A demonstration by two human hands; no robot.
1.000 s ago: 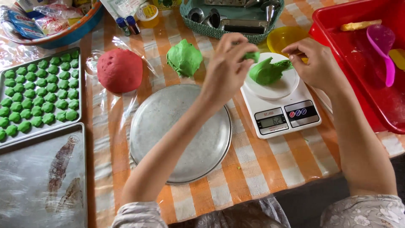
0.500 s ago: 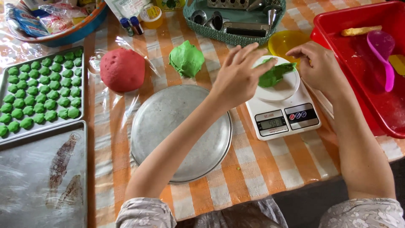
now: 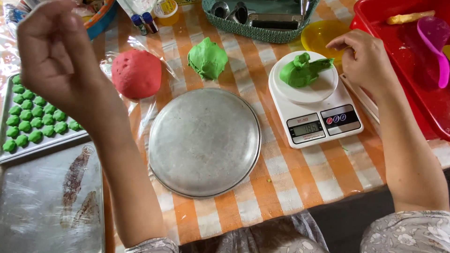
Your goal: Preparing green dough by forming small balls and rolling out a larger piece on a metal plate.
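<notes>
A pinch of green dough, seemingly, is kept between the curled fingers of the left hand (image 3: pixel 56 56), raised well left of the white kitchen scale (image 3: pixel 315 105); the piece itself is hidden. The right hand (image 3: pixel 363 58) is rested loosely open and empty at the scale's right edge, beside the green dough lump (image 3: pixel 302 70) heaped on its platform for weighing. The round metal plate (image 3: pixel 204 140) is set just left of the scale.

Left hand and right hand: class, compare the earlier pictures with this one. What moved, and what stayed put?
The left hand left the green dough on the scale and swung up and left, fingers curled, above the tray of green balls. The right hand drew slightly back from the dough. Red dough, round pan and scale stayed.
</notes>
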